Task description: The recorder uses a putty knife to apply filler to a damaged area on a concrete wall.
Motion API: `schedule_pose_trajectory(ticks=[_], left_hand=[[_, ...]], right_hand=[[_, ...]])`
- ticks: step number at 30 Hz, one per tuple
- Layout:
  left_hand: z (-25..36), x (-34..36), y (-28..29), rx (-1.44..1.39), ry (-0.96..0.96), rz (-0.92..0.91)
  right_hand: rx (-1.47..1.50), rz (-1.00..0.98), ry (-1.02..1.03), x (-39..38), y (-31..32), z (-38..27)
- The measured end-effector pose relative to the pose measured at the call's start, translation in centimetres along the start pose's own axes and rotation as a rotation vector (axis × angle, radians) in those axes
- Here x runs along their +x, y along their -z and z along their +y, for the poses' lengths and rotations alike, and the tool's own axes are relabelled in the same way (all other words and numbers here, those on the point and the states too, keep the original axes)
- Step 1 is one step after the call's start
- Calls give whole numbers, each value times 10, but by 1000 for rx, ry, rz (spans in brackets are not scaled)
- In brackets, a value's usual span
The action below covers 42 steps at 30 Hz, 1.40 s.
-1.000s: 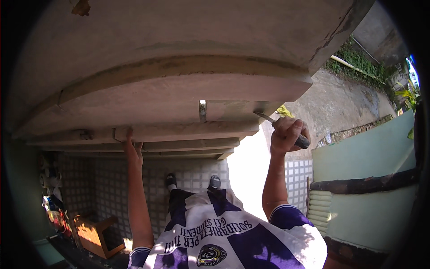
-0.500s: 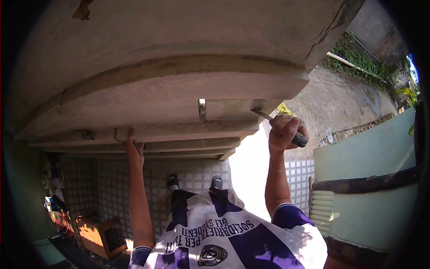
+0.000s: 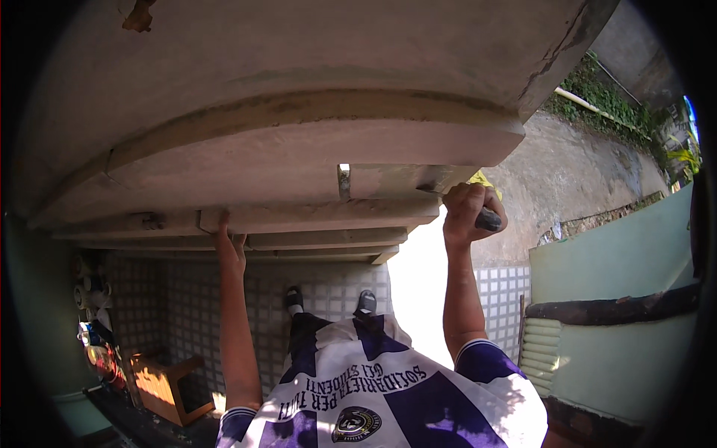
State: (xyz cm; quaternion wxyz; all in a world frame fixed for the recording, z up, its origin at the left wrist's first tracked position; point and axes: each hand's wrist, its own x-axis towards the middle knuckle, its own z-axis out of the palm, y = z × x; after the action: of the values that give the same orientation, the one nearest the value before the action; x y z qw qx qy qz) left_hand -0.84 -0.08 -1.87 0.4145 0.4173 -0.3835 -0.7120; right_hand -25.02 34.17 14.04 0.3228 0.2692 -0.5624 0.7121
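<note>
Concrete (image 3: 321, 48): broad and pale across the far side, its lower ledge (image 3: 328, 215) running left to right above my feet (image 3: 294, 300).
Tiled floor (image 3: 193, 299): below the ledges, patterned in squares.
Green wall (image 3: 605, 257): on the right, a dark bar crossing it.
Wooden stool (image 3: 159, 384): near left, orange-brown, partly in sun; stool is my best reading of its shape.
Patch (image 3: 392, 178): a greyer, greenish stretch between the bright slot (image 3: 344, 181) and the right end of the concrete face. I judge it at least partly worked — the face left of the slot lacks that tone, though I cannot tell whether anything is left to do there.
Left hand (image 3: 231, 243): fingers up against the lower ledge; I cannot tell if they grip it or simply rest.
Right hand (image 3: 470, 213): clenched round the handle of the tool, just beyond the right end of the ledge.
Tool (image 3: 488, 219): dark handle toward me, flat blade (image 3: 429, 187) at the patch's right end — that end looks unfinished to me, as the blade lies there.
Slot: unfilled, light showing in it.
</note>
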Motion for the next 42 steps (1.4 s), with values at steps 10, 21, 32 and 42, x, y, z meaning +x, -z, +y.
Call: schedule_pose_trajectory(ticks=[10,21,32,42], left_hand=[[-7,18,19,-16,71,-46],[-4,2,5,-39,21,-29],[0,1,-2,-29,23,-14],[-3,1,-3,-25,-2,45]], right_hand=[[153,34,-60,13,1,-15],[220,-16,-13,11,-3,-20],[213,-29,-32,6,-3,-34],[86,32,-1,11,-15,-27]])
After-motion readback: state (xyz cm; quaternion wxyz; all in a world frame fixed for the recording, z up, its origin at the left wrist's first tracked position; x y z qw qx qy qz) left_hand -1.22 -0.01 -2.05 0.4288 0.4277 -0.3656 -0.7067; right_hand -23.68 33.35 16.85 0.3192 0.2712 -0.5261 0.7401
